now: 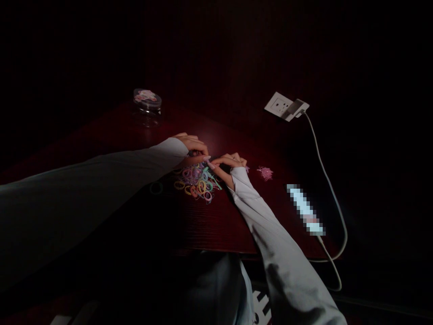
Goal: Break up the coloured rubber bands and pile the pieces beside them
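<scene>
A heap of small pastel hair ties point(199, 180) lies on the dark red table, in yellow, pink, purple and green. My left hand point(192, 145) reaches over its far edge, fingers curled and thumb and fingertips drawn together. From the right comes my right hand point(230, 161), its thumb and index finger pinched right beside the left fingertips. Whatever is between the two pinches is too small and dim to make out. Just right of my right hand sits a small pink bunch point(265, 173), perhaps more hair ties. One greenish hair tie point(156, 188) lies apart at the left.
A clear round jar point(148, 106) with a patterned lid stands at the back left. A wall socket point(280, 106) holds a charger, whose white cable point(324, 169) loops down to a lit, blurred-out phone point(305, 210) on the right. The table's front edge point(216, 250) runs before my lap.
</scene>
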`<state>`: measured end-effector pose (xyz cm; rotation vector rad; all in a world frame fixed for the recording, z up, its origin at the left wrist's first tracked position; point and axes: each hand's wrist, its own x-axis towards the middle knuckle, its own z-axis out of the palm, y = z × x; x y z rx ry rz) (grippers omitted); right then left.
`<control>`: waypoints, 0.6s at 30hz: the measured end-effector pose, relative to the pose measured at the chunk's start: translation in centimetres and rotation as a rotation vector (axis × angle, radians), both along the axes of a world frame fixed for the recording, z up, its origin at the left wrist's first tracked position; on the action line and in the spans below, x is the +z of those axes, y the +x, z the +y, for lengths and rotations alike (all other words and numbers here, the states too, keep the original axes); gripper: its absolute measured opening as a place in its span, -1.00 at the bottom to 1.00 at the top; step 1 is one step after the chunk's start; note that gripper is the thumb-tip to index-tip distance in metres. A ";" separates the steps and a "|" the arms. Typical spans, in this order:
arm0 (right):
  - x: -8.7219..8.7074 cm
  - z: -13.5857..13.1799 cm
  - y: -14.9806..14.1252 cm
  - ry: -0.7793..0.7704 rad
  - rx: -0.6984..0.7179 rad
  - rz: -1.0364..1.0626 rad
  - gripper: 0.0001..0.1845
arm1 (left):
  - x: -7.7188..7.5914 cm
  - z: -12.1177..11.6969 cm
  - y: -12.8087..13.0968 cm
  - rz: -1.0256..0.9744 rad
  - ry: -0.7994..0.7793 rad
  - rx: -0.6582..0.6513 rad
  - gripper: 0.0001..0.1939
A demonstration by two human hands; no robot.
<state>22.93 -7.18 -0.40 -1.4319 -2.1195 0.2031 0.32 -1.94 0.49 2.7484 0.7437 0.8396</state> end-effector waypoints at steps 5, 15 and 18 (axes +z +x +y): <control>-0.1 0.3 0.2 -0.042 0.002 0.041 -0.78 | 0.1 0.2 -0.2 0.012 -0.016 -0.002 -0.60; -1.0 0.8 0.1 -0.005 0.030 0.092 -0.75 | 0.4 -0.1 -0.1 0.062 -0.026 0.021 -0.65; -0.7 0.5 0.3 -0.003 0.018 0.064 -0.75 | 0.3 0.2 -0.2 0.051 -0.031 0.001 -0.63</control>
